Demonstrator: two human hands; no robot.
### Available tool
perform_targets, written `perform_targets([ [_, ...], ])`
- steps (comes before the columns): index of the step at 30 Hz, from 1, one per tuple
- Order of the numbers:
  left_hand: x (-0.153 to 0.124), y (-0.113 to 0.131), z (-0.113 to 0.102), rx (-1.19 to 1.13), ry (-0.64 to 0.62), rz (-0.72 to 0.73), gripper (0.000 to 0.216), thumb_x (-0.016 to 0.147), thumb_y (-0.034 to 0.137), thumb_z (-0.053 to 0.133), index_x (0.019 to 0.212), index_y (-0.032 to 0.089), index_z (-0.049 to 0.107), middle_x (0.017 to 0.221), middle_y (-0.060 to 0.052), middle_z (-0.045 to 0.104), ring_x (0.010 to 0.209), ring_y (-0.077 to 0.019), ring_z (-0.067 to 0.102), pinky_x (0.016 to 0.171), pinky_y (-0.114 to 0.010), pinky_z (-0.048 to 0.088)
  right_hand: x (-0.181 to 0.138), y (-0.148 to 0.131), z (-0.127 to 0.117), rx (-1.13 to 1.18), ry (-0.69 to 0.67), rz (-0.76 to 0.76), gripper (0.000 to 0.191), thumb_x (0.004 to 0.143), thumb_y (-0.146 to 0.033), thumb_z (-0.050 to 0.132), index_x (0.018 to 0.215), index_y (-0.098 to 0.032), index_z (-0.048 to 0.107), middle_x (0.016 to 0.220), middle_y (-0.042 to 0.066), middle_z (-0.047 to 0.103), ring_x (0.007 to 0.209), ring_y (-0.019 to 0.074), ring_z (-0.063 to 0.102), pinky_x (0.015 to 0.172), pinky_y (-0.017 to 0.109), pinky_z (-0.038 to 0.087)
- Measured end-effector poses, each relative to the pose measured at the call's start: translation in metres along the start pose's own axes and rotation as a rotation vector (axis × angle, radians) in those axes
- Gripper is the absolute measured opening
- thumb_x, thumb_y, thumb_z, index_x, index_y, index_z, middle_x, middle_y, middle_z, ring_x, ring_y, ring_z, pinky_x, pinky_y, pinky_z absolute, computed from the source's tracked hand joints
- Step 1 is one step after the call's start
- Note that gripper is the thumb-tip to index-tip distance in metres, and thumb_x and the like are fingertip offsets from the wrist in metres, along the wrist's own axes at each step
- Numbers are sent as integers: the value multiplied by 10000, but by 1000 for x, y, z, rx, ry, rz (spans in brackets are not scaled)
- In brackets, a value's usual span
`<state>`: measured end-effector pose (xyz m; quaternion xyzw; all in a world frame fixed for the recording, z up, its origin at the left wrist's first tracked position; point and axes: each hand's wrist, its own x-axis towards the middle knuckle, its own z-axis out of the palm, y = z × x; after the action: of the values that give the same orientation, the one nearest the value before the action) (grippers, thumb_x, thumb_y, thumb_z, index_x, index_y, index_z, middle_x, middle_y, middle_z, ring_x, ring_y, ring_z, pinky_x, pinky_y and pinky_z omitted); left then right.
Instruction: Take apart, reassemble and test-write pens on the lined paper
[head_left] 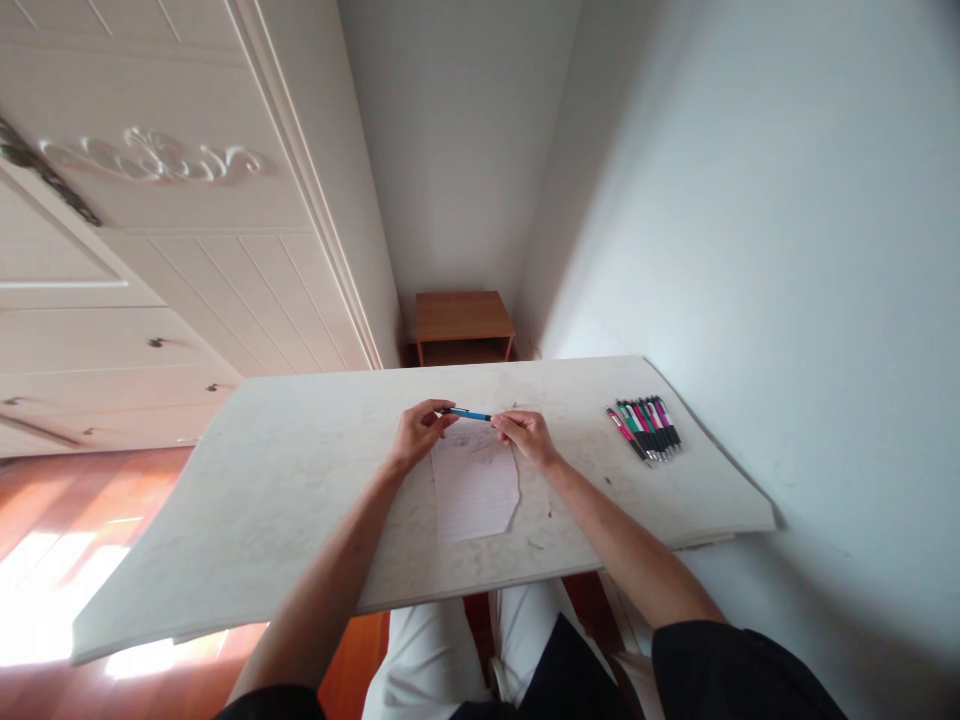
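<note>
Location: a home, possibly a bedroom; the wide view warps toward its edges, so I note the room type only tentatively. Evidence: to my left, pale panelled cabinetry (247,275) with a carved scroll ornament (154,157) and small dark knobs (155,342); reddish wood floor (142,500) with bright light patches; a low wooden stand (465,316) in the corner beyond my white table (300,500); plain pale walls (735,220).

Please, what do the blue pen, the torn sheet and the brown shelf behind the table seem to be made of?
Blue pen: probably smooth plastic, from its even colour; painted metal is possible.
Torn sheet: matt paper, shown by faint ruled lines and its ragged right edge.
Brown shelf: wood or imitation board, perhaps satin, from its brown tone and flat panels.
</note>
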<state>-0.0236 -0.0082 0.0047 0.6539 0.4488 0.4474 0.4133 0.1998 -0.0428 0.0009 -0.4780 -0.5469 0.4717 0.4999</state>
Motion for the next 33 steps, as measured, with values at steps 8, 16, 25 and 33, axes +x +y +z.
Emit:
perform_targets([
  [8, -3, -3, -3, -9, 21, -3, 525, 914, 609, 437, 783, 149, 653, 591, -13, 597, 474, -108, 529, 485, -226, 427, -1, -3, 3, 11, -23, 2, 387, 714, -546, 728, 688, -160, 726, 545, 13, 619, 479, 120, 507, 476, 253, 426],
  [16, 0, -1, 0, 37, -6, 36, 426, 707, 493, 753, 972, 167, 679, 742, -15, 675, 478, -91, 540, 490, -224, 445, 1, -5, 0, 51, 30, 15, 377, 726, -525, 730, 677, -152, 717, 527, 6, 601, 467, 111, 494, 467, 245, 410],
  [25, -4, 4, -3, 29, -16, -17, 533, 891, 618, 470, 683, 152, 625, 554, -25, 603, 482, -123, 551, 491, -231, 443, -2, -7, 4, 45, -11, 20, 389, 704, -542, 736, 676, -155, 718, 519, 3, 601, 455, 108, 488, 455, 246, 413],
  [33, 0, -3, 0, 47, -5, 41, 446, 693, 480, 767, 999, 166, 684, 757, -25, 692, 500, -103, 567, 508, -227, 460, -1, -10, 1, 38, 45, 1, 368, 714, -526, 731, 648, -165, 703, 525, 15, 611, 467, 120, 490, 460, 254, 406],
])
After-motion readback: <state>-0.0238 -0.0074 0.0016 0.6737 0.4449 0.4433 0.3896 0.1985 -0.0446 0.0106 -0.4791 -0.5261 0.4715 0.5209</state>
